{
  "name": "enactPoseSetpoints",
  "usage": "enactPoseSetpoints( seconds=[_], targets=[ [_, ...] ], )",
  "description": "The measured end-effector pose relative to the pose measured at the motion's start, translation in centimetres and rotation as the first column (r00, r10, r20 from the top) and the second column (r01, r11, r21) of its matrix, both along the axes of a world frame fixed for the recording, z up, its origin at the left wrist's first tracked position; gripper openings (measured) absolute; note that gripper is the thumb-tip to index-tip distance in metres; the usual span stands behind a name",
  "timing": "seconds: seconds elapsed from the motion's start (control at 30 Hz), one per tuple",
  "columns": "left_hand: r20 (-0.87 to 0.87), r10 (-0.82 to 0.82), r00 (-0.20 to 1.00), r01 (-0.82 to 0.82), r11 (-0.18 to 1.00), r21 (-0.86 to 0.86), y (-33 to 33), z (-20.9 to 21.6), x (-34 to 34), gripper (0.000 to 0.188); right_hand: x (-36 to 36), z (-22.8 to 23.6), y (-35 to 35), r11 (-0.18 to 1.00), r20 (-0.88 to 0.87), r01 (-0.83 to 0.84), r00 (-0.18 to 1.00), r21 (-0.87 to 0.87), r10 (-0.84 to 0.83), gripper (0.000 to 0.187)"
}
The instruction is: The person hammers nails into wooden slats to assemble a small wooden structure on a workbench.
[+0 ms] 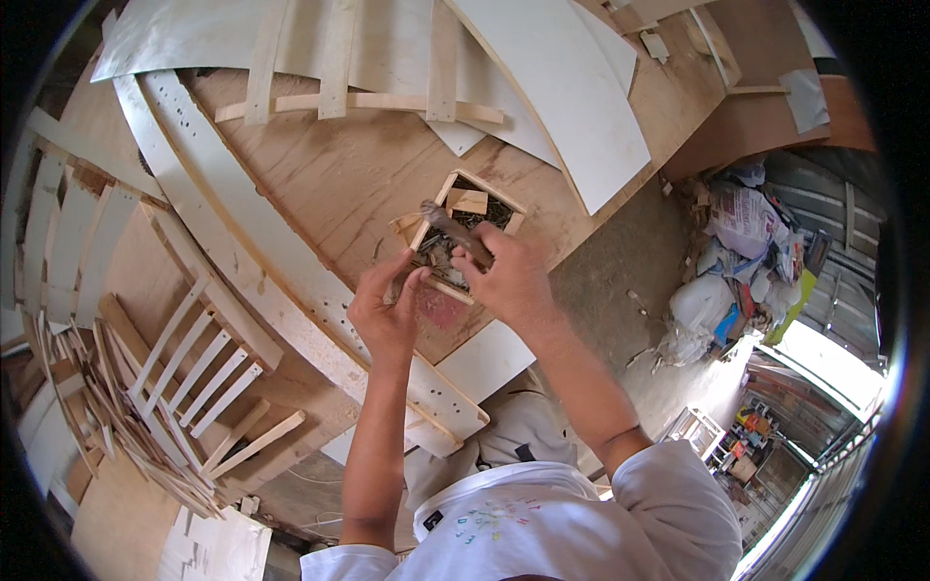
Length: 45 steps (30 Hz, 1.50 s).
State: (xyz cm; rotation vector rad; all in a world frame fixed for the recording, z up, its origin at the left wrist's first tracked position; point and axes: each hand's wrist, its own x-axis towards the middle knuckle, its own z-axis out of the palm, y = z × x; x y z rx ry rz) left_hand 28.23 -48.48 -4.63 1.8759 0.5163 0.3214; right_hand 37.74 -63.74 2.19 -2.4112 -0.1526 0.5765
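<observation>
My right hand [513, 276] is wrapped round the handle of a hammer [449, 227], its head up and to the left over a small wooden box [491, 190]. Several nails [499, 213] and a small wood block [468, 200] lie inside that box. At the box's near left side, my left hand [381, 310] has thumb and forefinger drawn close together; whatever they pinch is too small to make out. Both hands partly cover the box's near edge. The box rests on a plywood sheet [320, 184], beside a reddish patch [441, 308].
A long curved white-faced board [242, 252] runs along the left. Slatted frames [334, 58] and a white panel [572, 107] lie at the far side. Loose wood strips [116, 397] are heaped at left. Bags and rubbish [712, 300] sit on the floor at right.
</observation>
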Motion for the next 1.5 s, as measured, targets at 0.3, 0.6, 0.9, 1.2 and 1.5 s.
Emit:
enactPoseSetpoints(
  seconds=[0.3,0.6,0.9,1.2,1.5],
  targets=[
    [0.028,-0.044,0.999,0.044,0.999,0.002,0.5,-0.1,0.1,0.03,-0.5,-0.9,0.3,0.999,0.042,0.006,0.999,-0.049,-0.004,0.024],
    [0.059,-0.08,0.995,0.077,0.996,0.046,0.7,-0.2,0.3,0.03,-0.8,-0.3,-0.5,1.0,0.12,0.028,0.992,0.006,-0.029,0.021],
    [0.056,-0.073,0.996,0.068,0.993,0.093,0.7,0.3,0.6,0.032,0.2,0.3,-1.6,0.947,0.03,-0.271,0.96,-0.174,0.28,0.03],
    [0.069,-0.08,0.994,0.074,0.993,0.089,0.8,0.0,0.4,0.03,0.6,-1.4,-1.7,0.959,0.134,-0.262,0.952,-0.108,0.275,0.029],
    [0.062,-0.064,0.996,0.057,0.992,0.113,0.7,0.4,0.6,0.028,0.4,0.1,-3.6,0.983,0.086,0.153,0.983,0.104,-0.162,0.019]
  ],
)
